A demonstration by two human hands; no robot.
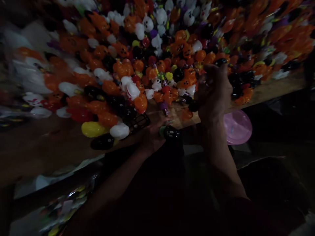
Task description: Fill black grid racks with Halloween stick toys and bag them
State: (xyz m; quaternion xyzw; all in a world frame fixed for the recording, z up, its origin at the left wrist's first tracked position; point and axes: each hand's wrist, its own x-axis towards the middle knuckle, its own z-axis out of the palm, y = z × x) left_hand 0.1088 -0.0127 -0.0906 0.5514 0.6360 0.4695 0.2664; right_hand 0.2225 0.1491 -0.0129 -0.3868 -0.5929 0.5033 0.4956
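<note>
My left hand (155, 133) is at the table's front edge, its fingers closed around a small toy with a glossy black head (172, 132) and a green neck. The black head sticks out to the right of the fist. Over the front of the toy pile, my right hand (216, 93) reaches in from the right. Its fingers point down among the pieces and are dim and blurred, so their grip cannot be made out. Between the hands lie a purple spiral piece (164, 106) and an orange piece (187, 114).
A big heap of orange, white and black plastic figures (123, 68) covers the wooden table (270, 90). A black grid basket (140, 124) sits at the front edge. Below the edge are a pink bowl (237, 127) at right and a bag of small pieces (66, 206) at lower left.
</note>
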